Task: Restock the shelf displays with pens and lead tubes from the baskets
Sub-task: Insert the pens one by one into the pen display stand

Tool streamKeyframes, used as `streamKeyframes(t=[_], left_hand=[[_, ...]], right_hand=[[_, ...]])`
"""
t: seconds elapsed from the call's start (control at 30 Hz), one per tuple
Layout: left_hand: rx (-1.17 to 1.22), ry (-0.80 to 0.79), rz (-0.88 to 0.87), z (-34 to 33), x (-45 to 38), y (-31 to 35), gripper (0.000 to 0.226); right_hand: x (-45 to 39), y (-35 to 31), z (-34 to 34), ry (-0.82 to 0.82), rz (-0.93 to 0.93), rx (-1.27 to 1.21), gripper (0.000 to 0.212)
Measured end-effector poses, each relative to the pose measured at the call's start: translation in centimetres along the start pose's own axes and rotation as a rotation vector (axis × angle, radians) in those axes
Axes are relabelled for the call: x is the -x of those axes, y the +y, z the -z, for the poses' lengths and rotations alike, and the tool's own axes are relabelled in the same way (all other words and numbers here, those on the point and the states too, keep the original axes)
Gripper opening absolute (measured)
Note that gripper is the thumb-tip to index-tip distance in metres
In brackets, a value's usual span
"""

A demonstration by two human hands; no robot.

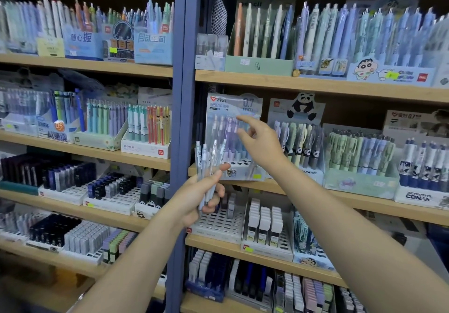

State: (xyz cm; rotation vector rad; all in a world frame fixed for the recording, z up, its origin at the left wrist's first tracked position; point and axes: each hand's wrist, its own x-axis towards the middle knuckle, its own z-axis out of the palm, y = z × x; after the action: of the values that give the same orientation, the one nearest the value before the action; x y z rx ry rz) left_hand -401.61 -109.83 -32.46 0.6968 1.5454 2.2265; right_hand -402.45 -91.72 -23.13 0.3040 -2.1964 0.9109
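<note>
Restocking looks partly done: the left hand [201, 191] grips a bundle of pale translucent pens [209, 164], the empty right hand [260, 140], fingers spread, reaches the clear-fronted 0.7 pen display [233, 140], where holes remain unfilled.

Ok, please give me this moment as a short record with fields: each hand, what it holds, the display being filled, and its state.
left hand: holds a bunch of pale pens, tips up
right hand: empty, fingers spread, reaching to the display
display: clear 0.7 mm pen stand on the middle shelf, right bay
display state: front holes empty, pens in the back rows
neighbour: panda pen box to its right
</note>
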Motion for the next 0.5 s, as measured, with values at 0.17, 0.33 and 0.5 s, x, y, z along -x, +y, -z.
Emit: streamKeyframes(t=[0.17, 0.33, 0.5], left_hand=[[0.018, 0.003, -0.016, -0.3, -0.3, -0.1, 0.038], [-0.024, 0.006, -0.024, -1.7, -0.7, 0.1, 0.038], [-0.047, -0.030, -0.030, -3.0, -0.6, 0.0, 0.038]], right_hand=[[2.0, -1.7, 0.9, -0.014, -0.127, -0.213, 0.018], [3.0, -2.4, 1.4, -0.308, -0.259, -0.316, 0.038], [3.3, -1.1, 2.7, -0.282, -0.278, -0.391, 0.033]])
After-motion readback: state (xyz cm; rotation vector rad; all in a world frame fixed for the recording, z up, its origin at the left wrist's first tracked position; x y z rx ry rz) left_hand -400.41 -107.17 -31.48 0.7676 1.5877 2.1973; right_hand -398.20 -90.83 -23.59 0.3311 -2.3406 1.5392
